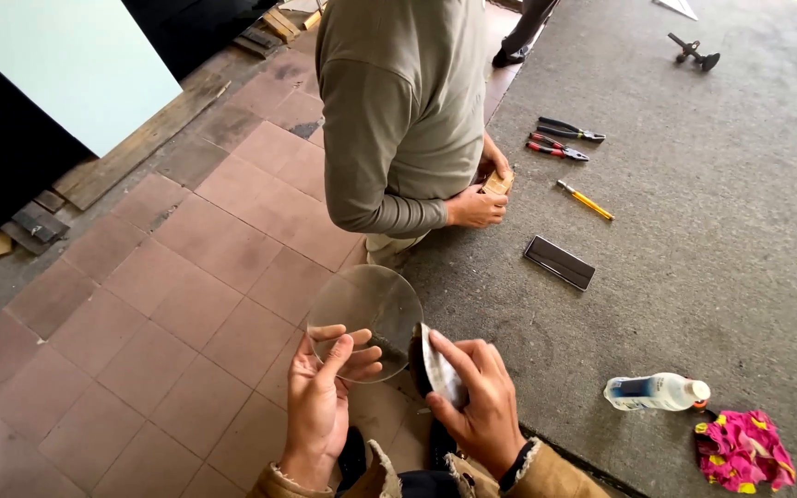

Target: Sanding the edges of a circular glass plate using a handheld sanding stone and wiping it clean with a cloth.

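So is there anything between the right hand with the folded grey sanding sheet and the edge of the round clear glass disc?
Nothing visible. The left hand holds the round clear glass disc upright, and the right hand presses the folded grey sanding sheet straight against its right edge.

We see our own two hands low in the view, both reaching forward from tan jacket cuffs. Our left hand (317, 398) is raised palm toward us, wrist bent slightly back, fingers spread and curled lightly, with the thumb and forefinger tips pinched together near the top. Our right hand (477, 398) sits just beside it, back of the hand facing up, fingers curled inward in a grip, the thumb pressed along the near side.
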